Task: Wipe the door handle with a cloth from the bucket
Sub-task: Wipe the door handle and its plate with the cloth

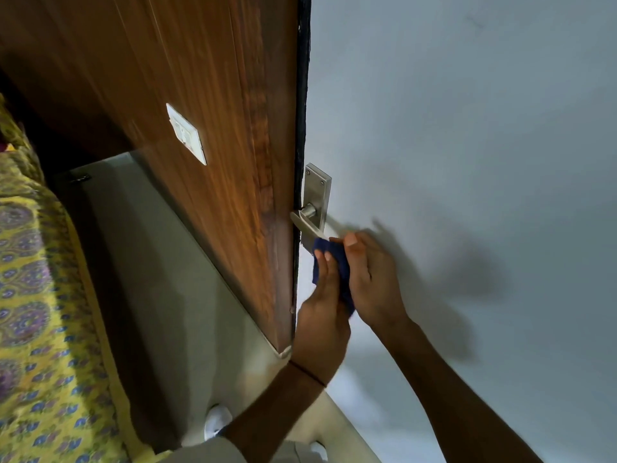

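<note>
I hold a small dark blue cloth [334, 262] between my two hands, pressed around the free end of the brushed silver metal lever door handle [309, 225]. My left hand [322, 315] grips the cloth from the near side, fingers [325, 272] laid along it. My right hand [370, 279] clasps it from the far side, thumb on top. Just beyond my fingertips the handle's rectangular steel backplate [317, 192] sits on the white door face [467, 128]. To the left of my left hand stands the brown wood-grain panel [200, 95].
</note>
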